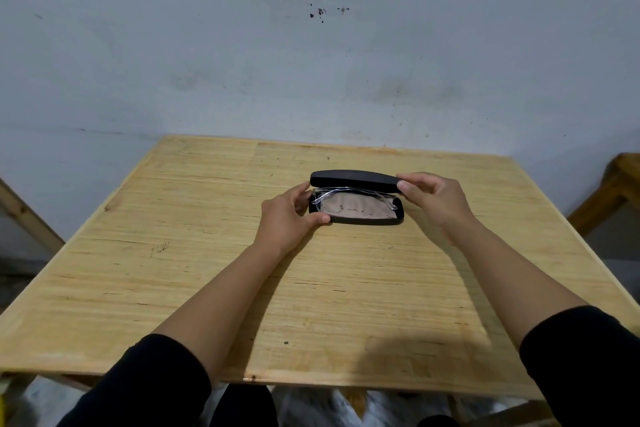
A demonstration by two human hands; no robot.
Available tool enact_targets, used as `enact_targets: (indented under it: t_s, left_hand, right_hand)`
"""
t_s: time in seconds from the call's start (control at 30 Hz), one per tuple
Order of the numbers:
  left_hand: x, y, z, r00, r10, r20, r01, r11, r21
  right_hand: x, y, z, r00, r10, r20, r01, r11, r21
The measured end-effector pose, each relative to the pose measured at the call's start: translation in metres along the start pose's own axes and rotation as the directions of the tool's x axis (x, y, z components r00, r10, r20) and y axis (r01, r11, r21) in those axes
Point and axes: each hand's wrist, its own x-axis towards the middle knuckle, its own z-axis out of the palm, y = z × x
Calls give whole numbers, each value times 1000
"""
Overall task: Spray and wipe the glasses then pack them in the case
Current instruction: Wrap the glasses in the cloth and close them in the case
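Note:
A black glasses case (367, 220) lies on the wooden table (207, 270), far of centre, its lid (353, 178) partly raised. Inside it sit clear-framed glasses (325, 196) with a pinkish-beige cloth (360, 210) lying over them. My left hand (291, 215) grips the left end of the case base, thumb on the near rim. My right hand (433, 196) pinches the right end of the lid between thumb and fingers. No spray bottle is in view.
A pale blue-grey wall (311, 62) stands right behind the table's far edge. Wooden frame pieces (609, 191) show at the right and at the left beside the table. Crumpled plastic (339, 406) lies below the near edge.

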Motion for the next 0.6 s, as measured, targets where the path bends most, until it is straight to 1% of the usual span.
enact_targets:
  t_s: [0.1, 0.3, 0.37, 0.47, 0.6]
  left_hand:
    - [-1, 1, 0, 1000, 1, 1, -1, 1000, 0]
    - [-3, 5, -1, 1000, 5, 4, -6, 1000, 9]
    - [-4, 6, -2, 1000, 21, -1, -21, 1000, 18]
    - [-6, 7, -2, 999, 45, -10, -45, 998, 48]
    - [-4, 2, 2, 999, 34, -40, -31, 997, 77]
  right_hand:
    - [-4, 6, 1, 998, -59, -38, 56, 996, -69]
    - [-8, 15, 0, 994, -95, -51, 87, 986, -143]
    - [-10, 16, -1, 994, -99, -49, 89, 981, -171]
    - [-17, 21, -2, 993, -114, -20, 105, 960, -258]
    - [-23, 28, -1, 989, -148, -15, 133, 927, -350]
